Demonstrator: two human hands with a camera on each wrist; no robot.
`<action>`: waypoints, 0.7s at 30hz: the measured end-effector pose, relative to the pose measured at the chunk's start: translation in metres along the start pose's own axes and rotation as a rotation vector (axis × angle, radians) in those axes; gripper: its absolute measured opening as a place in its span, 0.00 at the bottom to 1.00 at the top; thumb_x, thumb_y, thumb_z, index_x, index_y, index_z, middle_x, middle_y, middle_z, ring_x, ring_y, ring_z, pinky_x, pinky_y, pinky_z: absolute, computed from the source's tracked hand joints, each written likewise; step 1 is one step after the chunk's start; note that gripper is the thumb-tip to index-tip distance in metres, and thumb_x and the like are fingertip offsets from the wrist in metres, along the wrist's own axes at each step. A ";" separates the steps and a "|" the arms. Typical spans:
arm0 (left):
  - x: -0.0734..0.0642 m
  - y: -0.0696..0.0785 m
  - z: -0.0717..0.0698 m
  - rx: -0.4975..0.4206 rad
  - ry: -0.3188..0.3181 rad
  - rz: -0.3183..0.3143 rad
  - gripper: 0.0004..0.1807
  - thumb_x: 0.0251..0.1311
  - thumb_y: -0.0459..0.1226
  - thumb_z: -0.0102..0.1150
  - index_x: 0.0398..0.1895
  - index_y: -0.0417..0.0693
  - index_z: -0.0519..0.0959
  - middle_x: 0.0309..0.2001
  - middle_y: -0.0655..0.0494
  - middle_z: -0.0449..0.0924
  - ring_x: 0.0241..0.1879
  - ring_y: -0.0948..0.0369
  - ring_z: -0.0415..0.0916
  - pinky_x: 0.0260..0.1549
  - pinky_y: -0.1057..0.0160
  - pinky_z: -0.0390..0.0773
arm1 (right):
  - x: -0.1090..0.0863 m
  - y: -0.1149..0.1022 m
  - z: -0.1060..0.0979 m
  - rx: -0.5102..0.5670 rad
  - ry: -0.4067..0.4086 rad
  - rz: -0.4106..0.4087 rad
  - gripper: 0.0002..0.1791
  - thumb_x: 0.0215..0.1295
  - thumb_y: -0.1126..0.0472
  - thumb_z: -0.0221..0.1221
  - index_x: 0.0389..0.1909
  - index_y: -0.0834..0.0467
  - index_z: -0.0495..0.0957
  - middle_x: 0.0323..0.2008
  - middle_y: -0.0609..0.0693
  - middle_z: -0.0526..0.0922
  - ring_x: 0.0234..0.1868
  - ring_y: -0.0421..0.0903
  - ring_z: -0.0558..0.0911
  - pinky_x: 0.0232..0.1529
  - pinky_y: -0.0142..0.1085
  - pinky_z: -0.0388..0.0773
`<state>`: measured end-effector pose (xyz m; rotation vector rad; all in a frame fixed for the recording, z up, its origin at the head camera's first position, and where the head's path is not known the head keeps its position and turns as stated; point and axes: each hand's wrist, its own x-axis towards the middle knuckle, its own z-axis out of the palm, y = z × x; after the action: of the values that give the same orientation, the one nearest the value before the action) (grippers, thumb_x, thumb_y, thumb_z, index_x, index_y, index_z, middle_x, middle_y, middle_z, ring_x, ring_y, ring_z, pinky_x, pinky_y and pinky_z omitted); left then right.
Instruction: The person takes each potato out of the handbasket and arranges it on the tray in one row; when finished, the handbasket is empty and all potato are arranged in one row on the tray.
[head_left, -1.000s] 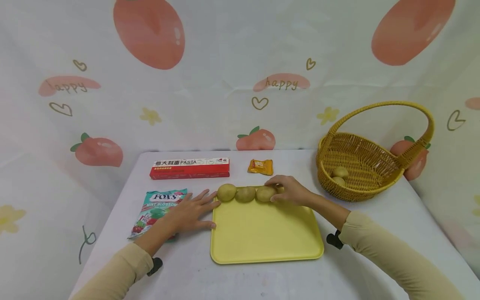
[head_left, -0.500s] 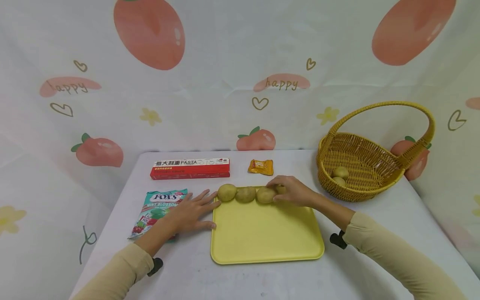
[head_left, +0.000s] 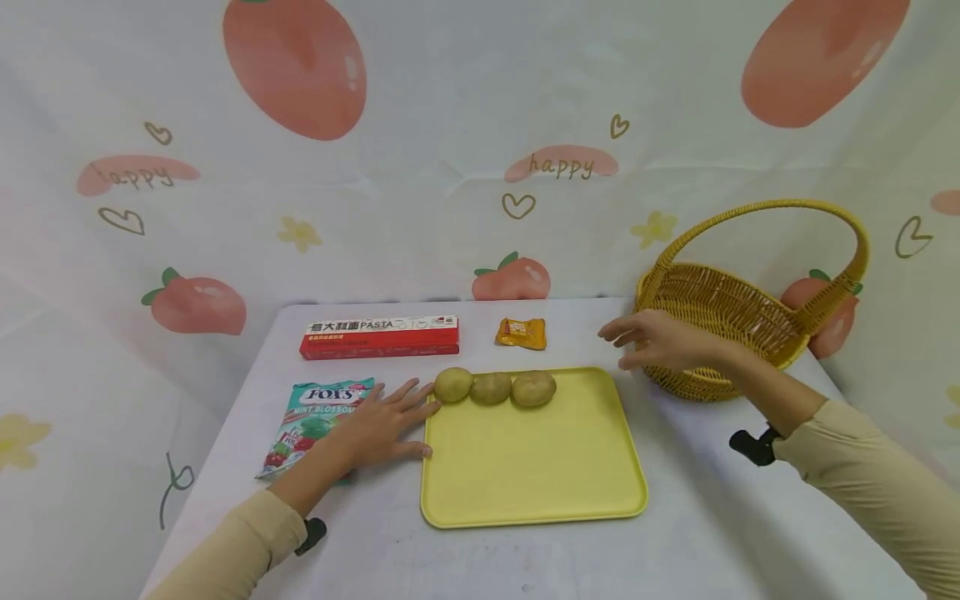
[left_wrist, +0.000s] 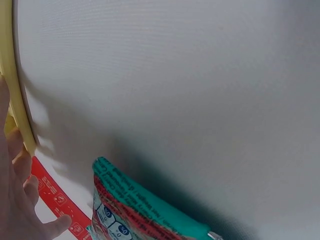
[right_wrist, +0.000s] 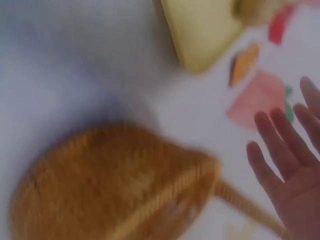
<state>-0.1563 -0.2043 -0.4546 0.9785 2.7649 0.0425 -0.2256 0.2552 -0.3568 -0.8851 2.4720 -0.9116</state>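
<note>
Three potatoes, a left one (head_left: 453, 385), a middle one (head_left: 491, 388) and a right one (head_left: 534, 388), lie in a row along the far edge of a yellow tray (head_left: 532, 467). My left hand (head_left: 382, 429) has its fingers spread at the tray's left rim, holding nothing. Its forearm passes over a teal candy bag (head_left: 296, 433). In front of the wicker basket (head_left: 727, 304), my right hand (head_left: 667, 342) hovers with no object in its fingers. The right wrist view shows that hand's (right_wrist: 292, 175) fingers extended, apart from the basket (right_wrist: 100, 175). The hand covers part of the basket's inside.
A red and white pasta box (head_left: 380, 337) lies at the back left of the table. An orange wrapped packet (head_left: 521, 333) lies behind the tray. The basket's tall handle (head_left: 780, 204) arches over it at the right, close to the patterned backdrop (head_left: 420, 225).
My right hand has left the rightmost potato and moved right, up to the basket. That potato now lies fully exposed on the tray. The left hand has stayed put.
</note>
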 end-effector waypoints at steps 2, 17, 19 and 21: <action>0.000 0.000 -0.001 0.002 0.003 0.004 0.43 0.62 0.69 0.48 0.76 0.59 0.63 0.78 0.54 0.52 0.78 0.48 0.45 0.67 0.30 0.51 | -0.010 0.001 -0.015 -0.008 -0.013 0.028 0.25 0.63 0.65 0.66 0.60 0.69 0.75 0.56 0.64 0.80 0.57 0.61 0.80 0.57 0.53 0.77; -0.001 -0.001 0.000 0.011 0.013 0.008 0.43 0.62 0.68 0.50 0.75 0.59 0.65 0.78 0.54 0.53 0.78 0.49 0.45 0.67 0.30 0.51 | -0.039 0.052 -0.074 -0.071 -0.046 0.213 0.34 0.67 0.61 0.63 0.68 0.73 0.65 0.64 0.72 0.71 0.63 0.69 0.72 0.60 0.59 0.71; 0.000 -0.001 0.000 0.004 0.012 0.006 0.42 0.62 0.68 0.50 0.75 0.59 0.65 0.78 0.54 0.53 0.78 0.49 0.45 0.67 0.30 0.51 | -0.039 0.059 -0.075 -0.068 -0.059 0.232 0.34 0.68 0.61 0.62 0.69 0.74 0.63 0.64 0.73 0.70 0.65 0.70 0.70 0.61 0.61 0.69; 0.000 0.000 0.000 -0.001 0.013 0.007 0.42 0.62 0.68 0.50 0.75 0.59 0.65 0.78 0.54 0.53 0.78 0.49 0.45 0.67 0.31 0.51 | -0.038 0.067 -0.076 -0.059 -0.070 0.256 0.35 0.69 0.61 0.61 0.69 0.75 0.61 0.65 0.74 0.68 0.66 0.72 0.68 0.61 0.62 0.68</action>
<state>-0.1564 -0.2047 -0.4546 0.9908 2.7735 0.0511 -0.2662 0.3549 -0.3429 -0.5885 2.4893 -0.7117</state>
